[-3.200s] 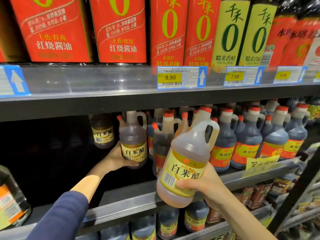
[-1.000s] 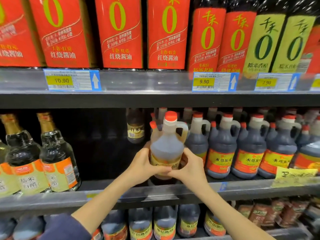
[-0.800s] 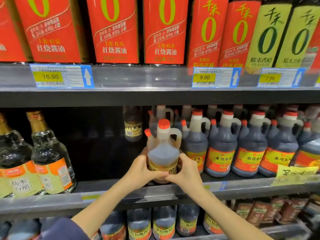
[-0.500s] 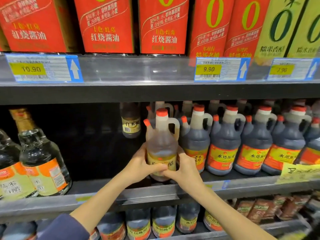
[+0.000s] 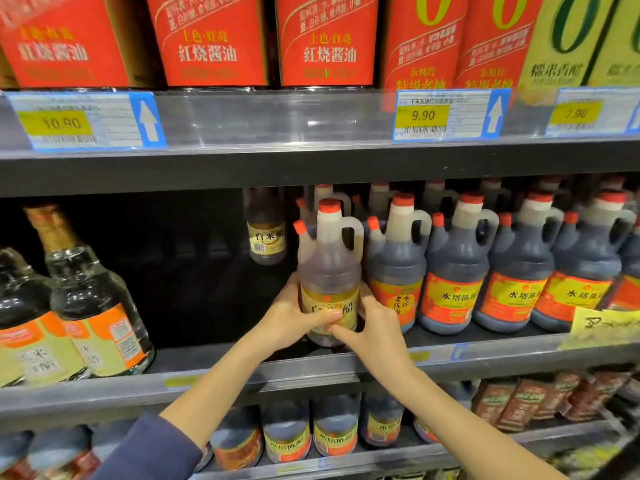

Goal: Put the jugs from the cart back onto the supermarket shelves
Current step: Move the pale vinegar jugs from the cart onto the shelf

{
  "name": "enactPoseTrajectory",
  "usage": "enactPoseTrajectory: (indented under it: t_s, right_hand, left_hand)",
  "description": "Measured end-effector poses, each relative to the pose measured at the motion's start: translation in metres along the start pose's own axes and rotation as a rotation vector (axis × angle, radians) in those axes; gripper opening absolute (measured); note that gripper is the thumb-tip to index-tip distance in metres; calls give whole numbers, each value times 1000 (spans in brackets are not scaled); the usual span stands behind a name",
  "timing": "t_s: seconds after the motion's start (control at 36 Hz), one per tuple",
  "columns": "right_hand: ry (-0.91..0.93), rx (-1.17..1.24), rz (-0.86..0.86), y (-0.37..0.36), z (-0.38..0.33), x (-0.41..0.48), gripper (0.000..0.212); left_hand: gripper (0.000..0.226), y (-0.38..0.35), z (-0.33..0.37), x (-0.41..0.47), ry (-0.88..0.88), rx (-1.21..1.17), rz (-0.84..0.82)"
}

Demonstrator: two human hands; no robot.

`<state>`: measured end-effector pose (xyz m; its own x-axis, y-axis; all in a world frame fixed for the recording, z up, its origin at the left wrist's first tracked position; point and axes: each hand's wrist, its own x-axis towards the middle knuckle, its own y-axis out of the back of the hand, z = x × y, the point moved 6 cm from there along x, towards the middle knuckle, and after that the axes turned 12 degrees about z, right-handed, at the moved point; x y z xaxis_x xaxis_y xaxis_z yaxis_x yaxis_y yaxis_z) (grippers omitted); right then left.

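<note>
My left hand (image 5: 294,318) and right hand (image 5: 379,329) clasp the jug (image 5: 329,268) of pale liquid, upright on the shelf (image 5: 104,394); dark jugs (image 5: 453,271) right of it read 水塔陈醋.

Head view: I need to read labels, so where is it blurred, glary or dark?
In the head view the 9.90 tag reads clearly while the 10.90 tag and the left glass bottles smear; head view, the clear shelf strip glares, and the recess beside the pale jug is black.

I see a jug (image 5: 329,268) of smooth translucent plastic with a glossy label (image 5: 332,299). The shelf (image 5: 221,375) edge looks matt grey metal; the left bottles (image 5: 93,299) are shiny glass.
</note>
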<state>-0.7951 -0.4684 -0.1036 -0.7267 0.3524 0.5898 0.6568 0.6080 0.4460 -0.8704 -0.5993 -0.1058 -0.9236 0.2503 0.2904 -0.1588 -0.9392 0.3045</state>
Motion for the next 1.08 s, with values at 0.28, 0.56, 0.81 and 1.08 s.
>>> enactPoseTrajectory:
  t_s: [0.28, 0.56, 0.81, 1.08]
  right_hand:
    - [-28, -79, 23, 13, 8, -7, 57]
    - [-23, -132, 19, 2, 8, -3, 47]
    - [-12, -150, -6, -4, 13, 4, 46]
    - [-72, -19, 22, 1, 14, -1, 46]
  left_hand:
    - [90, 10, -3, -12, -19, 231, -102]
    - [73, 8, -15, -9, -50, 340, -143]
    - [77, 6, -20, 0, -37, 405, -152]
    - [72, 2, -14, -3, -71, 435, -58]
